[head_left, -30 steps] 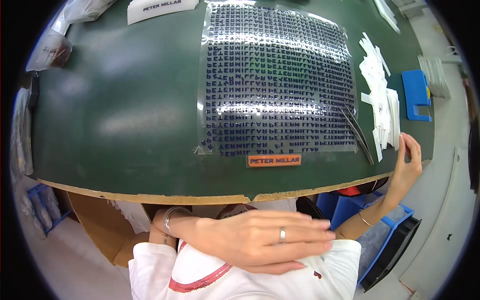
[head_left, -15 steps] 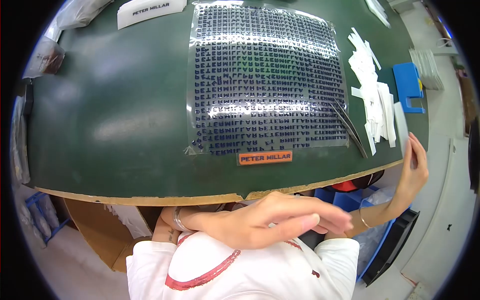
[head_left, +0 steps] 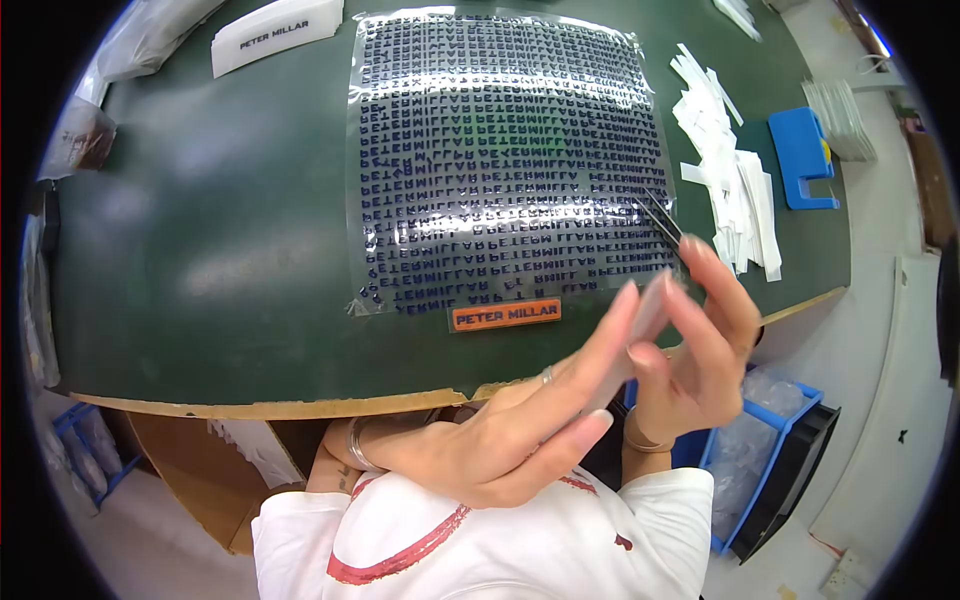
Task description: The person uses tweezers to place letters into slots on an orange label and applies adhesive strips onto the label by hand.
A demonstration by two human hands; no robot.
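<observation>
A white paper strip [head_left: 622, 362] slants between my two hands. My left hand [head_left: 510, 440] has its lower part between the thumb and the long fingers. Nearer the top, my right hand [head_left: 705, 350] pinches the strip between thumb and finger. Dark tweezers [head_left: 660, 222] lie over the right edge of a clear sheet [head_left: 357, 240] of dark blue mirrored letters. My right index fingertip overlaps their rear end, and contact cannot be made out. Below the sheet, an orange block [head_left: 507, 315] under clear film reads PETER MILLAR.
Loose white strips [head_left: 745, 200] lie in a pile right of the sheet, beside a blue holder [head_left: 800, 160]. A stack of white labels [head_left: 275, 35] reading PETER MILLAR stands at the back left. The green table [head_left: 200, 300] has a worn front edge.
My right hand has come in from the right with the white strip, up to my left hand. My left hand has risen and turned its fingers up around the strip. The view has shifted slightly.
</observation>
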